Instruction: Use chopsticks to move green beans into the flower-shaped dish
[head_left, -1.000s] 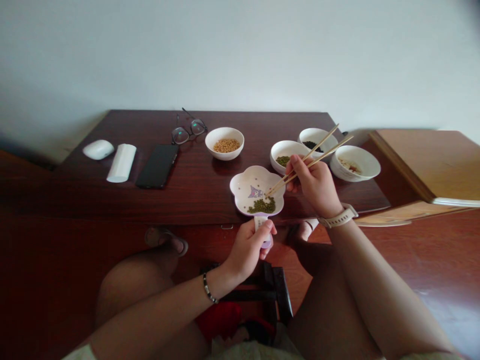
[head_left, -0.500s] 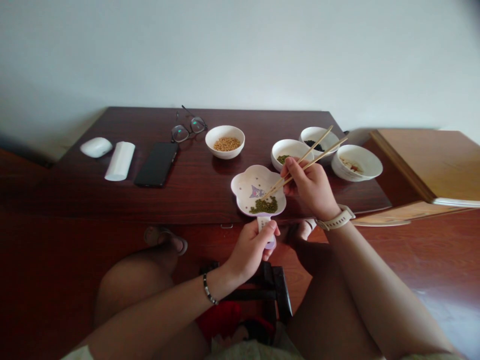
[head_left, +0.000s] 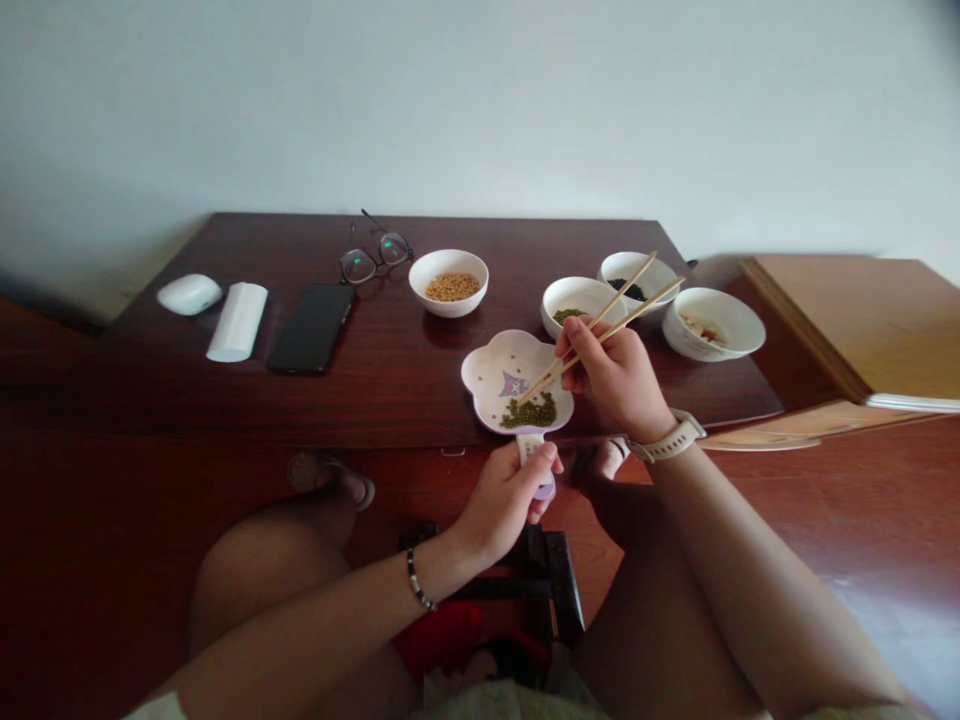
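Note:
A flower-shaped white dish with a cartoon print and a heap of green beans stands at the table's near edge. My left hand is closed round the dish's handle, which juts over the edge. My right hand grips wooden chopsticks; their tips rest in the green beans. Behind my right hand sits a white bowl of green beans.
Further bowls hold yellow beans, black beans and pale bits. Glasses, a black phone, a white roll and a white mouse lie to the left. A tan board lies at the right.
The chopstick tips have dipped from above the cartoon print down into the pile of green beans. My left hand keeps its hold on the handle.

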